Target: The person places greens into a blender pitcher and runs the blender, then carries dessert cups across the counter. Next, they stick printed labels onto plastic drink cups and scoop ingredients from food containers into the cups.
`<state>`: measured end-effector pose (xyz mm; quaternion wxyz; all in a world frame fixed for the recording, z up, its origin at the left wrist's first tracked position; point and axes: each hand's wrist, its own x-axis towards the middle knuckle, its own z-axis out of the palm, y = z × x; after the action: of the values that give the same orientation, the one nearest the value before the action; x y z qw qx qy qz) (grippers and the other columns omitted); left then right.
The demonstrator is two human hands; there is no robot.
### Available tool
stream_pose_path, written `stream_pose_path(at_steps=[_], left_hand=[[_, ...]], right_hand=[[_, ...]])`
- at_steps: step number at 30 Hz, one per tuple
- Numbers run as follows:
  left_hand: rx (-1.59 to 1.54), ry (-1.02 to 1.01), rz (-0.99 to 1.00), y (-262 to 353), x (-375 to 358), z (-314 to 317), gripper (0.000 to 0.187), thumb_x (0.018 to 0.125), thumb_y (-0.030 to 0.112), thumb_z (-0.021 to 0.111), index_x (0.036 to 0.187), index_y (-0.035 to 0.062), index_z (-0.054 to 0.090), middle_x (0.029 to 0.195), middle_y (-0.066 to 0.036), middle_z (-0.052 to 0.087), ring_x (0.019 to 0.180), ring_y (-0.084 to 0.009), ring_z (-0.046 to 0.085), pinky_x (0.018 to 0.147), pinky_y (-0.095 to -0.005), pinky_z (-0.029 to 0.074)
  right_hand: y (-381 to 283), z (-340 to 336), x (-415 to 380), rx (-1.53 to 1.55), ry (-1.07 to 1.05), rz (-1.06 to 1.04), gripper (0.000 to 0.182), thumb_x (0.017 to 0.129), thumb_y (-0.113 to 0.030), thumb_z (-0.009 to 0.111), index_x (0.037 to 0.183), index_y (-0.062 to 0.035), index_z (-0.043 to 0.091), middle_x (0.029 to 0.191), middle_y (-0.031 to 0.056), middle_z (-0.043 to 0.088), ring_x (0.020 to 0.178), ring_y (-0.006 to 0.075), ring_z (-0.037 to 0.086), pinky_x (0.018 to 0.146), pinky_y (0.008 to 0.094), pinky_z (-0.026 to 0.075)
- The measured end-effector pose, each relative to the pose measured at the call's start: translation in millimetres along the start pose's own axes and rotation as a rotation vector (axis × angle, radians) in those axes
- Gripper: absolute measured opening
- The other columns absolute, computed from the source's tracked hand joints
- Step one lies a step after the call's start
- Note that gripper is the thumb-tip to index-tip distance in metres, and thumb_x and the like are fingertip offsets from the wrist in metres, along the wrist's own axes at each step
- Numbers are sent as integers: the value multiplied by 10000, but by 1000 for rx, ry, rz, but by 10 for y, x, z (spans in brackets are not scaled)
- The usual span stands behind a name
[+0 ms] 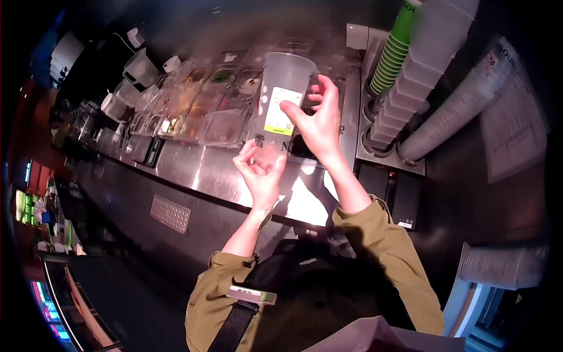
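Observation:
A tall clear plastic cup (pixel 273 70) stands upright, slightly tilted, in front of me above the counter. It bears dark printed characters and a white label (pixel 281 108) with a green strip along its lower edge. My left hand (pixel 259 170) grips the cup near its base, fingers and thumb round either side. My right hand (pixel 316 120) is at the cup's right side, its thumb touching the label and its other fingers apart beside the wall.
Lidded clear food containers (pixel 226 126) sit on the steel counter (pixel 217 170). At the right stand stacked green cups (pixel 390 61), stacked square clear containers (pixel 404 97) and a leaning stack of clear cups (pixel 451 114). Clear pitchers (pixel 141 69) are at the back left.

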<state>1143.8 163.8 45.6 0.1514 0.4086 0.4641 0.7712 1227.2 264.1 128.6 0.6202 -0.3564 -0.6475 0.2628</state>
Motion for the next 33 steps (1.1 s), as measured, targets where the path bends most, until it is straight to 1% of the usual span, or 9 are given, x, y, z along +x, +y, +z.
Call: stream_pose_path(at_steps=[2, 3, 10, 14, 19, 21, 24, 29, 33], left_hand=[[-83, -100, -313, 69, -92, -222, 527, 711, 0, 631, 1115, 71, 300, 1209, -127, 349, 1039, -200, 428, 868, -311, 392], [-169, -240, -434, 38, -46, -538, 539, 733, 29, 612, 1160, 68, 287, 1195, -125, 375, 1010, -191, 450, 865, -303, 391], [200, -126, -561, -330, 626, -1649, 509, 734, 84, 627, 1145, -28, 348, 1118, -135, 449, 951, -176, 473, 812, -276, 408], [515, 330, -120, -937, 1030, -2701, 682, 646, 63, 733, 1154, -26, 287, 1156, -194, 380, 1021, -235, 440, 883, -342, 398], [728, 482, -106, -1618, 1411, -3466, 761, 642, 89, 753, 1195, -6, 239, 1168, -228, 357, 1057, -281, 428, 921, -381, 383], [702, 477, -85, -1843, 1480, -3657, 781, 645, 108, 755, 1208, -8, 226, 1184, -233, 348, 1067, -287, 425, 915, -390, 386], [786, 481, -185, -1828, 1548, -3686, 787, 669, 112, 738, 1238, -14, 210, 1190, -229, 348, 1067, -279, 427, 896, -389, 396], [879, 625, -73, -1104, 1256, -3306, 348, 808, 100, 589, 1089, -66, 469, 997, -165, 538, 892, -228, 521, 783, -314, 450], [401, 162, -197, -890, 1435, -2391, 220, 773, -31, 483, 992, -27, 500, 916, -96, 543, 833, -177, 517, 742, -264, 430]], right_hand=[[160, 96, -149, 751, -509, 444, 407, 771, -232, 642, 1014, 27, 443, 909, 76, 558, 775, 129, 540, 694, 266, 448], [412, 242, -343, 504, -543, 551, 413, 767, -219, 643, 1042, 21, 451, 898, 73, 555, 769, 115, 540, 677, 250, 452], [807, 571, -252, -115, -809, 19, 465, 855, -441, 408, 1004, -26, 555, 1078, 156, 492, 1039, 292, 452, 897, 370, 359], [2288, 337, 825, -1017, -44, -2, 397, 716, -310, 611, 943, 11, 552, 1055, 200, 492, 968, 327, 483, 783, 409, 429], [3781, -453, 1588, -1644, 711, 768, 565, 614, -372, 662, 1070, -60, 542, 1128, 208, 488, 1072, 343, 472, 897, 409, 381], [3945, -785, 1685, -1452, 573, 981, 543, 633, -364, 645, 1089, -87, 545, 1188, 181, 462, 1095, 327, 463, 884, 383, 391], [3615, -954, 1780, -1237, -31, 1097, 518, 610, -388, 660, 1013, -68, 591, 1134, 106, 539, 1027, 252, 530, 829, 340, 436], [3564, -1186, 2406, -1450, -261, 909, 686, 547, -410, 725, 1138, -130, 518, 1134, 86, 544, 1024, 252, 526, 834, 348, 427], [1960, -356, 2539, -1573, -47, 793, 743, 572, -450, 724, 1127, -20, 483, 1101, 159, 544, 1015, 269, 530, 834, 366, 425]])
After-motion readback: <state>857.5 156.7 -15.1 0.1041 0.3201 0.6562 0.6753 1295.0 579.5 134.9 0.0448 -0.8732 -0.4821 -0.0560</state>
